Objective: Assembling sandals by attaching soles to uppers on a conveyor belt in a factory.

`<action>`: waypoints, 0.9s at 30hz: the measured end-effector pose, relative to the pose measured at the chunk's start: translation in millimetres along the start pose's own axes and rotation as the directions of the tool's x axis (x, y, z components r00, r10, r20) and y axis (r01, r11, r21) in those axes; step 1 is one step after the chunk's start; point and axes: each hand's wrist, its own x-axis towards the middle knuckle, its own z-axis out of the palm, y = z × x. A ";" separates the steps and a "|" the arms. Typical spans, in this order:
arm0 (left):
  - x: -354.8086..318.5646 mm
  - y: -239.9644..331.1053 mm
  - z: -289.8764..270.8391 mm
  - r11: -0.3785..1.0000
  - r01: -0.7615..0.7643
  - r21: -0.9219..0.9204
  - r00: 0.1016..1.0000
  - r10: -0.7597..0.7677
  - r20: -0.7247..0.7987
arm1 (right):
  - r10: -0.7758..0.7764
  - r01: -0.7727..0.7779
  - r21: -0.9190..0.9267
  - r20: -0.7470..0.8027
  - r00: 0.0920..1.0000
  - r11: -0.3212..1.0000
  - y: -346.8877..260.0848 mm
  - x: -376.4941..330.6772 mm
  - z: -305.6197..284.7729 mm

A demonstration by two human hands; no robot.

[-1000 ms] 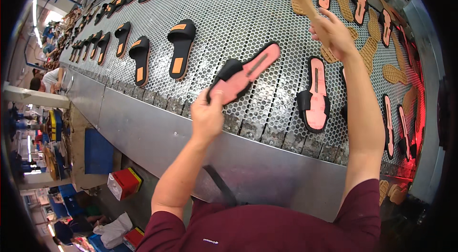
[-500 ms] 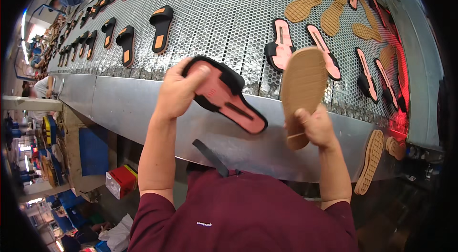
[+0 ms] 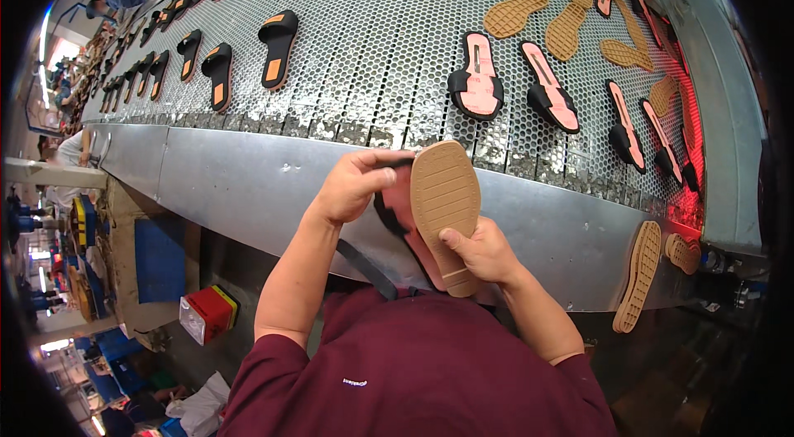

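Observation:
In front of my body, my left hand (image 3: 351, 186) grips the toe end of a black slide sandal upper (image 3: 400, 199) with a pink underside. My right hand (image 3: 484, 250) is closed around the heel part of a tan sole (image 3: 447, 193), thumb on its ribbed face. The sole overlaps the upper and hides much of it; I cannot tell if they touch. Just beyond, on the mesh conveyor (image 3: 347, 65), lie two more black uppers, one upper (image 3: 478, 77) and another upper (image 3: 549, 90), pink sides up.
Finished black slides (image 3: 279, 50) stand in rows at the left of the belt. Loose tan soles (image 3: 516, 14) and pink-sided uppers lie toward the right, near a red-lit opening (image 3: 691, 135). A metal side panel (image 3: 248, 181) borders the belt; a pair of soles (image 3: 638, 276) rests at its right.
My hands have come together and closer to my body. The sole moved left and the upper turned steeper, now partly behind it. The belt's right-hand items shifted slightly left.

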 end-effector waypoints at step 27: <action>16.6 -31.3 34.9 0.995 -0.099 -0.021 0.995 0.099 -0.004 | 0.068 -0.068 -0.162 -0.003 0.998 0.984 -12.5 -6.3 -15.9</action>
